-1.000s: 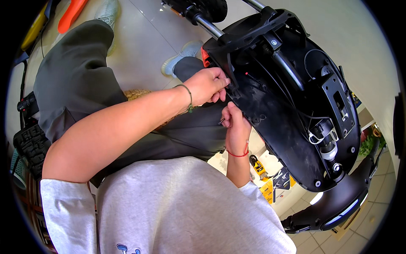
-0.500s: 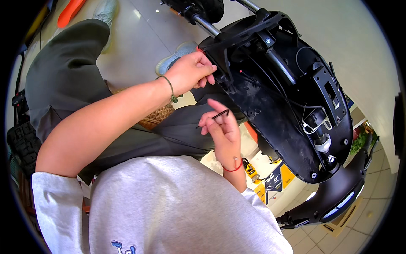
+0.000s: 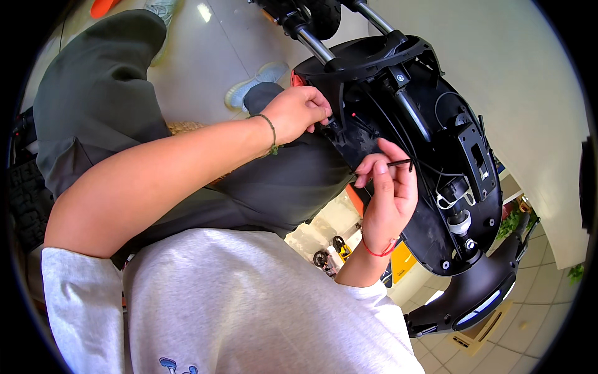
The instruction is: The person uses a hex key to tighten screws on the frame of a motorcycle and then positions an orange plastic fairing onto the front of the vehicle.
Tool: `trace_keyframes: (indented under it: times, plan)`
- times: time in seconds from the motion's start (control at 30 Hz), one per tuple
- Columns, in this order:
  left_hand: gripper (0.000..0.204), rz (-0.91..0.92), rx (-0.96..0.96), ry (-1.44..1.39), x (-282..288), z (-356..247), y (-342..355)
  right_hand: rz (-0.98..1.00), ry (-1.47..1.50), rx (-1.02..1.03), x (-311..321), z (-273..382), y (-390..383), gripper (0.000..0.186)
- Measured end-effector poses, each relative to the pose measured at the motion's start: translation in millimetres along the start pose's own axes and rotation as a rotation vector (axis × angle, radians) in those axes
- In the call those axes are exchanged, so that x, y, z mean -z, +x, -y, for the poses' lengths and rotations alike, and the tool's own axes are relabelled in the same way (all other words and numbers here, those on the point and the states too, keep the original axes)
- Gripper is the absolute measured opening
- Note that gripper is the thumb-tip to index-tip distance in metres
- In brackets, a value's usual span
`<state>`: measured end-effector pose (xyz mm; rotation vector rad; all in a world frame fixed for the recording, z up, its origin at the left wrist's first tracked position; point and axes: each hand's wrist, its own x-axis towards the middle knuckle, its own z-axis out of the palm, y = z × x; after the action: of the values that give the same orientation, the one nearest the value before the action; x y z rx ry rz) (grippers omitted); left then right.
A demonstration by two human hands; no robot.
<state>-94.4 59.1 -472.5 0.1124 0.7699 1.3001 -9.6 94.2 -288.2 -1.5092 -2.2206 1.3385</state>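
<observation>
My left hand [image 3: 298,113] is pinched at the left edge of a large black vehicle shell [image 3: 427,243], beside a dark bracket [image 3: 338,87]; whatever its fingertips grip is too small to make out. Below and right of it, my right hand [image 3: 389,196] holds a thin black hex key [image 3: 398,163] between thumb and fingers, palm turned partly up, over the shell's near side. Inside the shell are cables, a metal tube [image 3: 412,113], a black plate with a slot [image 3: 479,162] and a white collar [image 3: 458,222].
Two metal tubes [image 3: 314,43] with a wheel rise at the top, and a dark curved housing [image 3: 473,296] lies lower right. My legs [image 3: 93,93] bend beneath my arms. A pale panel [image 3: 523,93], yellow toy-like items [image 3: 342,249] and orange piece [image 3: 101,7] are around.
My right hand has opened its grip somewhat, showing the hex key, and moved right across the shell's edge. My left hand shifted left, then back right, staying at the edge.
</observation>
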Motion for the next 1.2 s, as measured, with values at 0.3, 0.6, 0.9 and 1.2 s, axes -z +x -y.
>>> trace_keyframes:
  times: [0.3,0.6,0.9,1.2]
  plan:
    - [0.014,-0.036,-0.01,-0.01,-1,3,-4,-0.034,0.008,-0.026,-3,-4,5,0.026]
    - [0.012,-0.053,-0.041,0.082,-5,7,-3,-0.089,-0.013,-0.05,1,-5,10,0.026]
    - [0.01,-0.083,0.006,0.061,-11,7,4,-0.075,-0.033,-0.089,1,-9,13,0.025]
    - [0.008,-0.11,0.091,0.021,-17,5,5,-0.06,-0.055,-0.096,1,-12,16,0.025]
